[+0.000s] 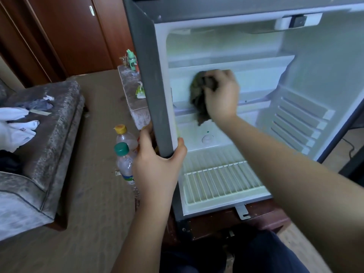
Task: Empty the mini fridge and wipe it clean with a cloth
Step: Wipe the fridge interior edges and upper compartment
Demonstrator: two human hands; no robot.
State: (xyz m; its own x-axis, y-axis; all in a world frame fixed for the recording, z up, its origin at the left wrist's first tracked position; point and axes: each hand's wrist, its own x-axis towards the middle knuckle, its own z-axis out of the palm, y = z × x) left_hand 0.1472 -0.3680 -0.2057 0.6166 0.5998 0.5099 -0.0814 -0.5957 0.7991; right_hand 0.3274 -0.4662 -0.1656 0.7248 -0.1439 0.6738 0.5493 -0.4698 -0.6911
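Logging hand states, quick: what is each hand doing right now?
Left hand: grips the front edge of the mini fridge's left wall.
Right hand: holds a dark cloth inside the fridge, blurred.

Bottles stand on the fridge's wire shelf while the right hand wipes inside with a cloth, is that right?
Not quite. The head view shows the bottles standing on the floor beside the fridge, not on its wire shelf. The right hand does wipe inside with the cloth.
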